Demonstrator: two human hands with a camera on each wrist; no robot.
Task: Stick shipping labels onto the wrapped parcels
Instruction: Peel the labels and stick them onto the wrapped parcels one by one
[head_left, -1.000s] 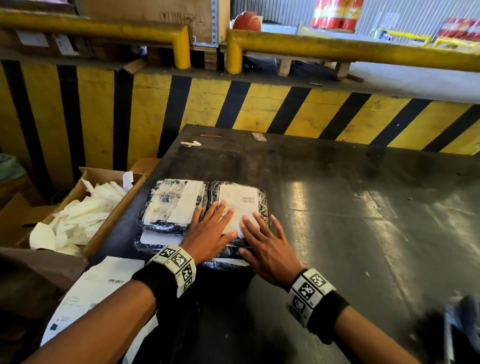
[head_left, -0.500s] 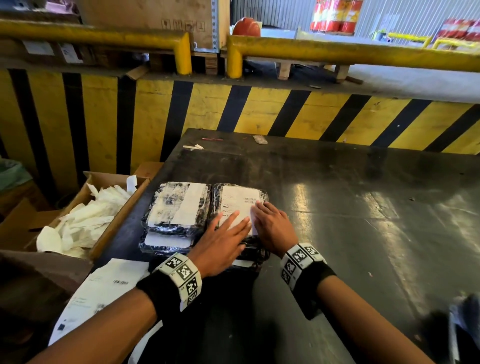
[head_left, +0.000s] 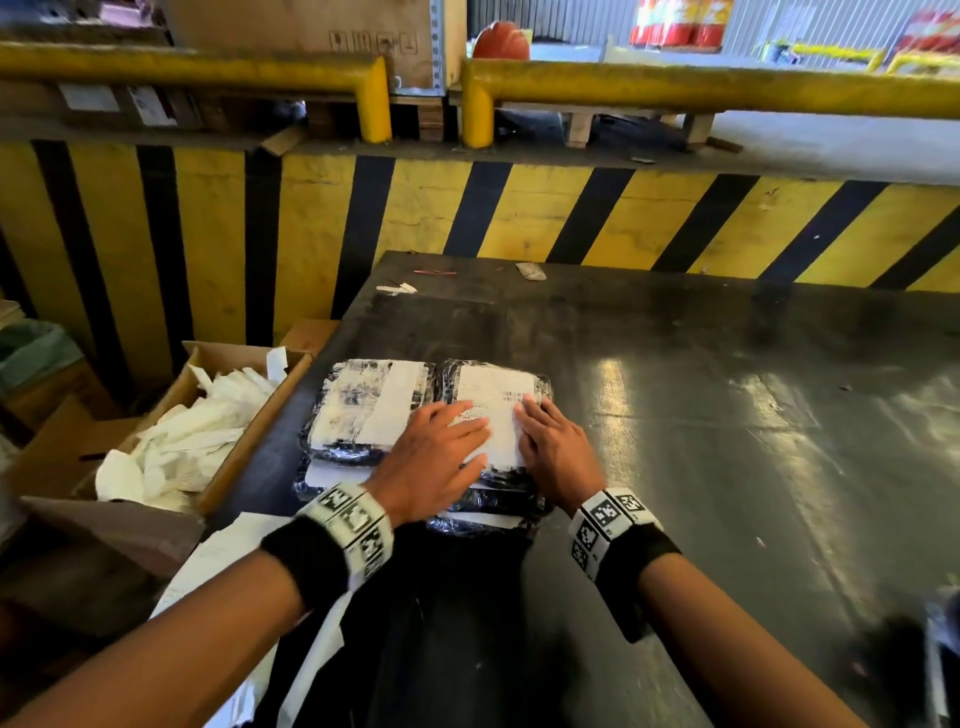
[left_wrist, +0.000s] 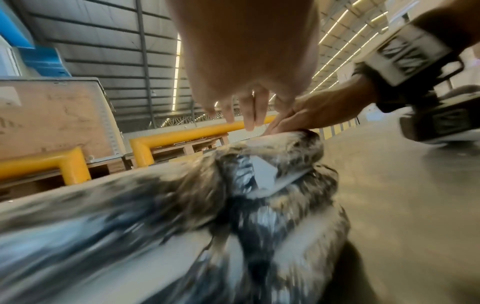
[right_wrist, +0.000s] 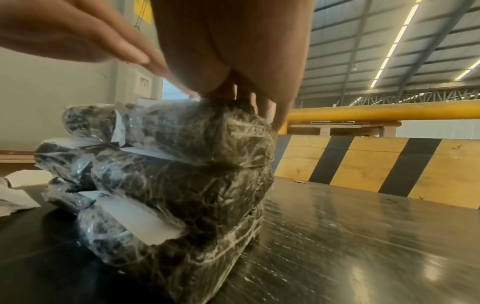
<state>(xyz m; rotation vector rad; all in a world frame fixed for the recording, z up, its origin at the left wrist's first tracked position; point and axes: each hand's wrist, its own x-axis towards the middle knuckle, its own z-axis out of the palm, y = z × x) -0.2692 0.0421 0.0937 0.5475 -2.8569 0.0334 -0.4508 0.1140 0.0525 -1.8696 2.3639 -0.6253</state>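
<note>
Two stacks of black parcels wrapped in clear film stand side by side on the dark table (head_left: 675, 467). The top right parcel (head_left: 540, 384) (right_wrist: 207, 131) carries a white shipping label (head_left: 493, 400). My left hand (head_left: 436, 457) lies flat on the label's left half, fingers straight. My right hand (head_left: 556, 447) presses flat on the label's right edge, its fingers (right_wrist: 275, 115) reaching over the parcel's far side. The top left parcel (head_left: 369, 410) bears a wide white label. White labels poke out between the lower parcels (right_wrist: 135, 218).
A cardboard box (head_left: 249, 436) of crumpled white backing paper stands left of the table. White sheets (head_left: 218, 577) lie at the table's near left corner. A yellow-and-black striped barrier (head_left: 571, 213) and yellow rails (head_left: 675, 88) close off the far side. Scraps (head_left: 530, 270) lie by the far edge.
Both hands have slid forward over the label on the top right parcel. The right hand moved from the parcel's near edge onto the label's right side.
</note>
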